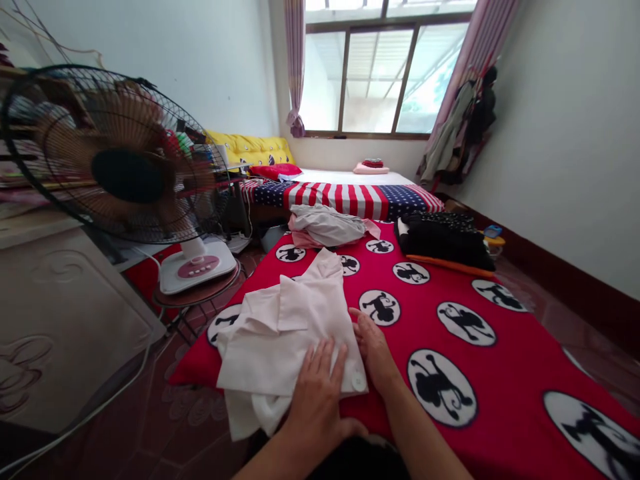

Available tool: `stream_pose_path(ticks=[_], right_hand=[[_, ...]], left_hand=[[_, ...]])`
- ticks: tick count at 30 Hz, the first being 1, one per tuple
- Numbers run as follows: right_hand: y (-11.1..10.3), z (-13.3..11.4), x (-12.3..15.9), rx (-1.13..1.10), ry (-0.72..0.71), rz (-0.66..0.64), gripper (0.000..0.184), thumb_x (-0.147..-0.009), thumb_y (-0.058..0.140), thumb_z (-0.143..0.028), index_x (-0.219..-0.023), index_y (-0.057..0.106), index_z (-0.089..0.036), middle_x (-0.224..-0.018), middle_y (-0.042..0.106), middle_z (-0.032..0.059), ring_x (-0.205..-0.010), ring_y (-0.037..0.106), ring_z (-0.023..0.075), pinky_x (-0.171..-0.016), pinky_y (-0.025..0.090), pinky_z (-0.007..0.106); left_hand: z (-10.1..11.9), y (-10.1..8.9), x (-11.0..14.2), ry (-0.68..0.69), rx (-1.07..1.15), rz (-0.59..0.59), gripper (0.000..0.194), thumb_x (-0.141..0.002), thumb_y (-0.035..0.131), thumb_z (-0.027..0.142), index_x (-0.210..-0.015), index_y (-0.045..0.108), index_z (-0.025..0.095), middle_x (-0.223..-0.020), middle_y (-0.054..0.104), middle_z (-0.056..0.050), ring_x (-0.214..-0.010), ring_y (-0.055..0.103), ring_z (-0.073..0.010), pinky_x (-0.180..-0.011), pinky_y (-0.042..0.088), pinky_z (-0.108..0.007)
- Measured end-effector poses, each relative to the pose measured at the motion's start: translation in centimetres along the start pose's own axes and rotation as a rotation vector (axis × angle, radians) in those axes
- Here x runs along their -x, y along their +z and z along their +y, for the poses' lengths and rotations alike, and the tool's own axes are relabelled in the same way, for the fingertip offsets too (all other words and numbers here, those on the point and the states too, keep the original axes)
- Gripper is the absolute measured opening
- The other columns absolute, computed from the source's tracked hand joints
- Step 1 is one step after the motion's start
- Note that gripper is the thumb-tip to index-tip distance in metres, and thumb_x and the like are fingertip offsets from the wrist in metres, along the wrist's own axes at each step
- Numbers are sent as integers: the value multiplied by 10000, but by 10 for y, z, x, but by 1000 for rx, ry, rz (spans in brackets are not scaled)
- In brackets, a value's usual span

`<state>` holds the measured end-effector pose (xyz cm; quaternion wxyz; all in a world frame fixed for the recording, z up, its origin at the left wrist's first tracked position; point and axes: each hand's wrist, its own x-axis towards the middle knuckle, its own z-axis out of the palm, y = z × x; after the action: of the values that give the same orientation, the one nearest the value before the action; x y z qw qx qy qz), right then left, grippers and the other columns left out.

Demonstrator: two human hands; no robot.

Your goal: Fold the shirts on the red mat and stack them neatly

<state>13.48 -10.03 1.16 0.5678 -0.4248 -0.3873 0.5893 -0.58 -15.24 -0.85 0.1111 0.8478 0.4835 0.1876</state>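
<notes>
A white buttoned shirt (275, 360), partly folded, lies on the near left part of a red cloth (350, 293) printed with black figures in white ovals. My left hand (320, 393) rests flat on the shirt near its lower right corner, fingers spread. Beside the shirt's right edge is my right hand (373, 343), its fingers loosely extended and apart, the fingertips close to the fabric. A large button (359, 381) shows at that corner. The shirt's lower left part hangs past the edge of the red cloth.
A crumpled grey and pink garment (327, 225) lies farther back. To its right sits a stack of dark folded clothes (440, 240). At left, a fan (127, 177) with blurred blades stands on a stool (210, 290). A bed (340, 193) is under the window.
</notes>
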Motion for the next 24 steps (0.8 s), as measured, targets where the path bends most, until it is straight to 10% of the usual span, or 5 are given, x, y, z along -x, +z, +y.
stream_pose_path(ticks=[6,13,20,24], right_hand=[[5,-2,1,-388,123,-108,586,-848,522,-580,-1297,417,-219,-1006,721,89,-888,687,230,-771,522,352],[6,-3,2,-476,135,-142,611,-827,555,-598,-1269,466,-185,-1065,697,103,-935,668,208,-787,509,305],[9,11,-6,-522,154,20,457,-733,713,-479,-1089,586,-221,-1244,605,97,-1131,590,245,-852,503,354],[19,4,0,-519,15,-56,471,-783,618,-565,-1099,624,-216,-1179,654,97,-1137,588,254,-929,474,397]], left_hand=[[4,-19,-9,-78,-85,56,809,-703,693,364,-1410,406,98,-1325,542,-193,-1211,510,-322,-1057,388,-453],[10,-32,-32,-188,-123,6,787,-633,477,-14,-1400,445,159,-1146,655,-135,-1002,633,-263,-831,500,-326],[-4,-138,-76,-75,549,186,337,-764,548,188,-1066,693,165,-922,728,-41,-867,652,-226,-761,498,-292],[25,-198,-95,-197,1021,252,465,-668,728,328,-1073,653,110,-822,720,-47,-783,670,-232,-695,531,-320]])
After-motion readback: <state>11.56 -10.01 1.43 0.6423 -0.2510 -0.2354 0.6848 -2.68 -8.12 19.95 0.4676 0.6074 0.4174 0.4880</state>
